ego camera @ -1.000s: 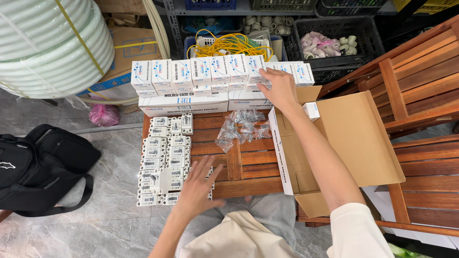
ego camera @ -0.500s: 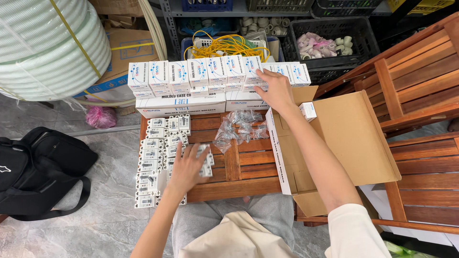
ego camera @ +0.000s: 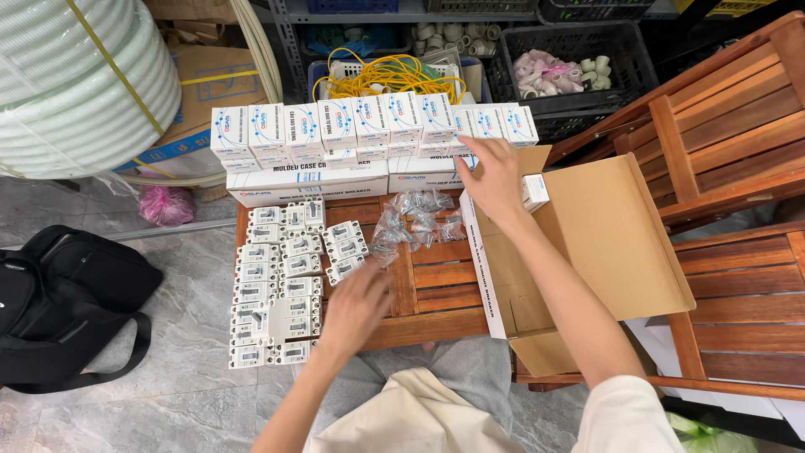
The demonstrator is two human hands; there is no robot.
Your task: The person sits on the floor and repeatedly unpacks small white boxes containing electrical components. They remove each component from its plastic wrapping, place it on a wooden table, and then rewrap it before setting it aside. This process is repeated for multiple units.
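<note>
Cardboard box [ego camera: 612, 243] open beside right hand [ego camera: 495, 180], one small white box [ego camera: 534, 191] inside.

White circuit breakers [ego camera: 281, 281] are lying in tidy rows on the slatted wooden table [ego camera: 436, 281], three [ego camera: 345, 248] sitting loose and slanted beside them. Small white boxes [ego camera: 369, 122] are standing upright in a row behind.

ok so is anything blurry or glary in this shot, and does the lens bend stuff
Head view: the left hand is motion-blurred over the white breakers; the right hand is sharper at the small boxes. Light is soft and even, no harsh glare; edges bow slightly.
</note>
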